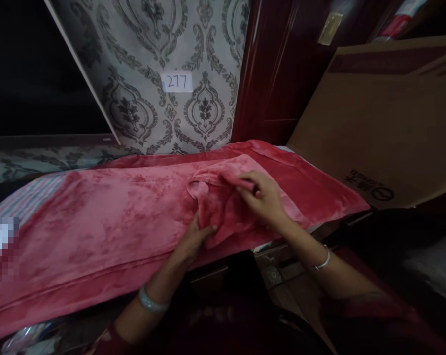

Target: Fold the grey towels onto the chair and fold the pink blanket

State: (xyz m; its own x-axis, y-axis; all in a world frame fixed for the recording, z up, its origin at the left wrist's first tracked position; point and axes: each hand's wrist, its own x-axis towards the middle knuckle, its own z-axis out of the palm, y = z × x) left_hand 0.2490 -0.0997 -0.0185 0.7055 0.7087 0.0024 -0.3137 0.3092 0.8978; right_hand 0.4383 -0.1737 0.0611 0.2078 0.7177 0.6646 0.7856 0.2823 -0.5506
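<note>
A long piece of red plush fabric (pixel 115 212) lies spread over the surface in front of me, its pile pinkish in places. Near its middle a bunched part (pixel 211 212) of the same fabric rises in folds, with a rounded opening at its left. My left hand (pixel 195 236) grips the lower left of this bunch, the thumb lying over it. Higher and to the right, my right hand (pixel 263 197) pinches a raised fold (pixel 233 180) between curled fingers. Whether the bunch is a separate piece or part of the long one, I cannot tell.
A large cardboard box (pixel 393 123) stands at the right. Behind are patterned wallpaper (pixel 145 98) with a paper marked 277 (pixel 177 82), a dark screen (pixel 41 74) and a dark red door (pixel 270 74). Checked cloth (pixel 34 197) shows at the left.
</note>
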